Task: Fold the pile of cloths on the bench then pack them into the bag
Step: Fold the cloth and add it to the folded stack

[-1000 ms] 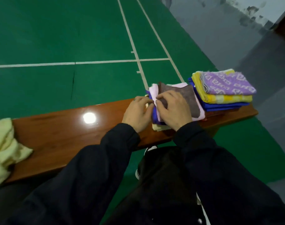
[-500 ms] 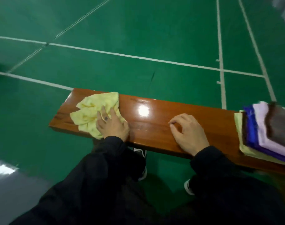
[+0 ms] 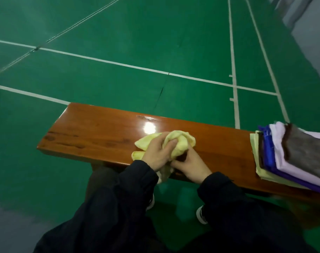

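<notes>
Broadly, a green court floor (image 3: 119,33) crossed by white lines fills the upper field, and a glossy brown wooden bench (image 3: 93,132) runs across the middle from left to right, its polished top carrying a bright reflection of a light. Dark sleeves (image 3: 104,207) of the seated person occupy the lower field, with the toes of two shoes visible on the floor beneath the bench's near edge. At the right end of the bench lies a stack of folded cloths (image 3: 287,161), layered from bottom to top as pale yellow, blue, lilac and grey-brown, partly cut off by the frame edge. Near the centre of the bench's near edge sits a crumpled yellow cloth (image 3: 181,145), unfolded, with one corner hanging down over that edge. The left hand (image 3: 157,154) grips this cloth from the left, its thumb and fingers curled into the bunched fabric. The right hand (image 3: 190,167) rests just beside it on the bench edge, fingers curled under the bunch and touching the cloth; whether they pinch the fabric cannot be told.
</notes>
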